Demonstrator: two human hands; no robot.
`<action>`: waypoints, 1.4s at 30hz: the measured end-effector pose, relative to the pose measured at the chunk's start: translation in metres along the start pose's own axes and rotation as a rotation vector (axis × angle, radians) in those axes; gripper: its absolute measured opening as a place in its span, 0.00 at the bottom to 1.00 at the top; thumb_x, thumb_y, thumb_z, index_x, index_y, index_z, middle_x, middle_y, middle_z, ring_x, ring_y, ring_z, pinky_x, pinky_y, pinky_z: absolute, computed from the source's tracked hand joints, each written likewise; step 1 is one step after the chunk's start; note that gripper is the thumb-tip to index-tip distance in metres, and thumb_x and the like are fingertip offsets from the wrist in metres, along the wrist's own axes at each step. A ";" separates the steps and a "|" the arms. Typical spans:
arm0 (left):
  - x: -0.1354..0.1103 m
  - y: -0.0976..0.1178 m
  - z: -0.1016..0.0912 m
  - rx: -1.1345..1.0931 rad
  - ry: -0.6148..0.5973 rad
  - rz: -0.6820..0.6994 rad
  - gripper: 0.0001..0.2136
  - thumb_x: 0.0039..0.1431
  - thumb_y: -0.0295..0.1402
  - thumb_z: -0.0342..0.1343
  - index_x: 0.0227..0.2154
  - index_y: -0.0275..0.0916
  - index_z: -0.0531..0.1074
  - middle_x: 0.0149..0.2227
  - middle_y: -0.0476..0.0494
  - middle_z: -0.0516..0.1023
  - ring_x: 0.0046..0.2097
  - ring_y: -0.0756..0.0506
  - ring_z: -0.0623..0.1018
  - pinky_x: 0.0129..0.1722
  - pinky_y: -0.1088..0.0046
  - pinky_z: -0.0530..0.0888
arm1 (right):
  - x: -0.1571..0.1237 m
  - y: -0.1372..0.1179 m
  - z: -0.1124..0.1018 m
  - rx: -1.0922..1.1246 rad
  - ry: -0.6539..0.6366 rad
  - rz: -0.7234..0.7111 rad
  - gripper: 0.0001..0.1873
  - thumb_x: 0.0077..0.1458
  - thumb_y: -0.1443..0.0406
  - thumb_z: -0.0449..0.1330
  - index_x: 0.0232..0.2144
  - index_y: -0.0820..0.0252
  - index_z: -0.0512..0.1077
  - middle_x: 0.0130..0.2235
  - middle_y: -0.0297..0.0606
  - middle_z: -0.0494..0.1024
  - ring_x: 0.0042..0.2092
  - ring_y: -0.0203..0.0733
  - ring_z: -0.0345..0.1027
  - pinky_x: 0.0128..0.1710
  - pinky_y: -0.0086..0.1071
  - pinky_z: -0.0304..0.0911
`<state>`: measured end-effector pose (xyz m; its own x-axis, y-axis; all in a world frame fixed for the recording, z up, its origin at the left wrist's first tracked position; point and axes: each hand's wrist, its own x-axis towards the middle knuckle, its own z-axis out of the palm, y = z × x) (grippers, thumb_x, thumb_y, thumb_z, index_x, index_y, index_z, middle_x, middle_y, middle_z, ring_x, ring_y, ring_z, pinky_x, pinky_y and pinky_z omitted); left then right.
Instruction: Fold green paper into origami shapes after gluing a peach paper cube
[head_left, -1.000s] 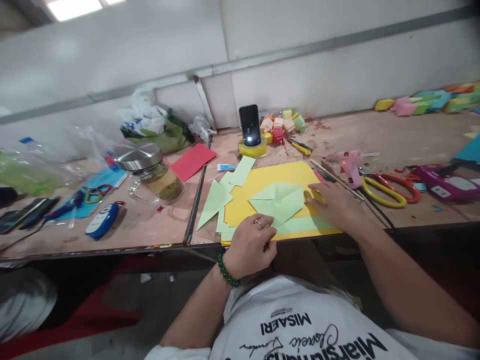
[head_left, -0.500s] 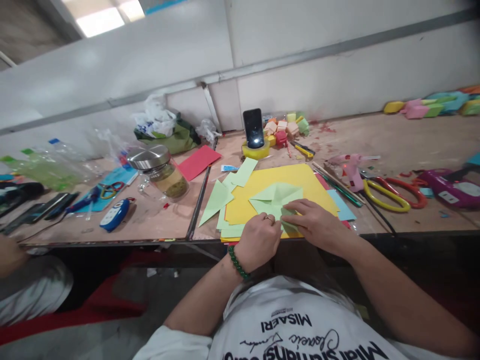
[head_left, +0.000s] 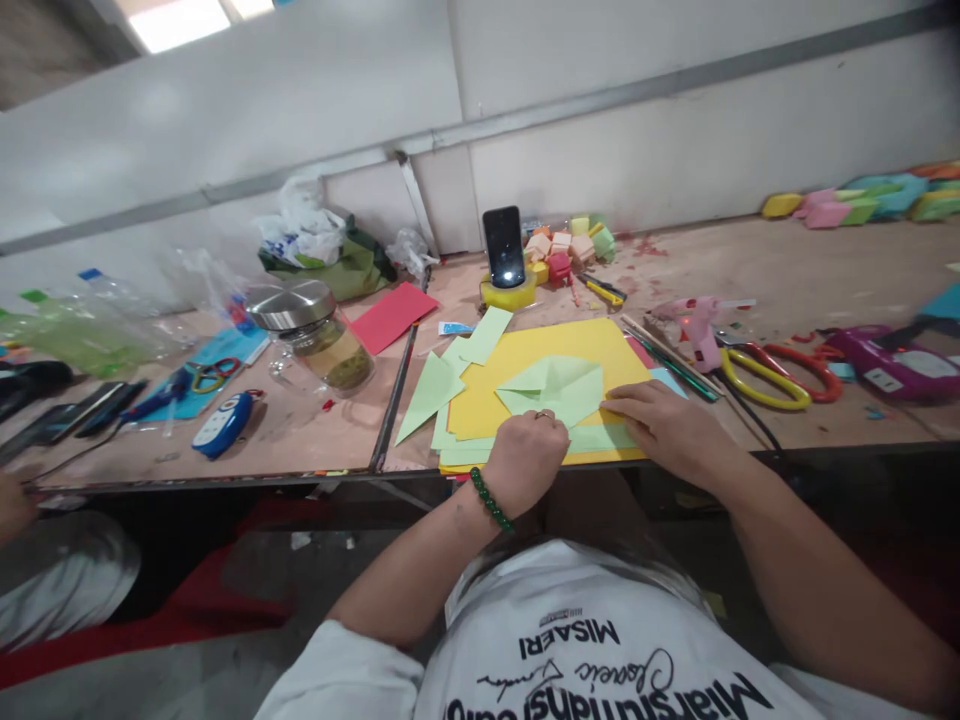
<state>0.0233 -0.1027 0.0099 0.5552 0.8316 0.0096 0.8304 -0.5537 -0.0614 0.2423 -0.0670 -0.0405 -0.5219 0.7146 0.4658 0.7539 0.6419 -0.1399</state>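
A folded light green paper (head_left: pixel 556 388) lies on a stack of yellow sheets (head_left: pixel 525 360) at the near edge of the wooden table (head_left: pixel 787 270). My left hand (head_left: pixel 525 462), with a ring and a green bead bracelet, is curled with its fingers pressing the paper's near edge. My right hand (head_left: pixel 664 428) lies to the right of the folded paper, fingers flat on the green and yellow sheets. More green paper pieces (head_left: pixel 431 392) lie to the left of the stack.
A phone (head_left: pixel 503 247) stands on a yellow tape roll behind the papers. Scissors (head_left: pixel 772 375), a pink glue gun (head_left: pixel 697 325) and a purple tool (head_left: pixel 896 365) lie right. A glass jar (head_left: pixel 315 340), red paper (head_left: pixel 390 315) and another person's hand (head_left: pixel 11 505) are left.
My right hand came in to the folded paper beside my left hand, then slid back out to the right along the sheets. My left hand stayed at the paper's near edge.
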 end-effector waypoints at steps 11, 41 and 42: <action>0.013 0.006 -0.009 0.127 -0.073 0.018 0.10 0.59 0.18 0.50 0.33 0.30 0.76 0.33 0.35 0.79 0.34 0.41 0.81 0.27 0.70 0.75 | 0.016 -0.004 -0.001 -0.118 0.057 -0.014 0.17 0.54 0.74 0.54 0.45 0.61 0.74 0.46 0.48 0.78 0.46 0.49 0.72 0.43 0.40 0.71; -0.031 -0.033 0.042 -0.328 0.593 0.306 0.08 0.63 0.24 0.51 0.41 0.34 0.73 0.38 0.39 0.80 0.41 0.45 0.77 0.43 0.66 0.79 | 0.036 -0.002 -0.018 0.719 -0.425 0.232 0.11 0.57 0.57 0.58 0.32 0.55 0.77 0.40 0.36 0.82 0.41 0.42 0.75 0.43 0.35 0.69; -0.032 -0.033 0.042 -0.368 0.597 0.295 0.08 0.63 0.24 0.51 0.41 0.35 0.74 0.39 0.40 0.80 0.42 0.45 0.78 0.44 0.66 0.79 | 0.038 -0.003 -0.015 0.725 -0.394 0.282 0.11 0.56 0.56 0.59 0.31 0.55 0.77 0.37 0.36 0.82 0.38 0.41 0.75 0.39 0.34 0.69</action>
<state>-0.0234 -0.1094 -0.0307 0.6000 0.5411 0.5893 0.5478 -0.8147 0.1903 0.2258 -0.0463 -0.0093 -0.5554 0.8315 0.0127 0.5057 0.3498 -0.7886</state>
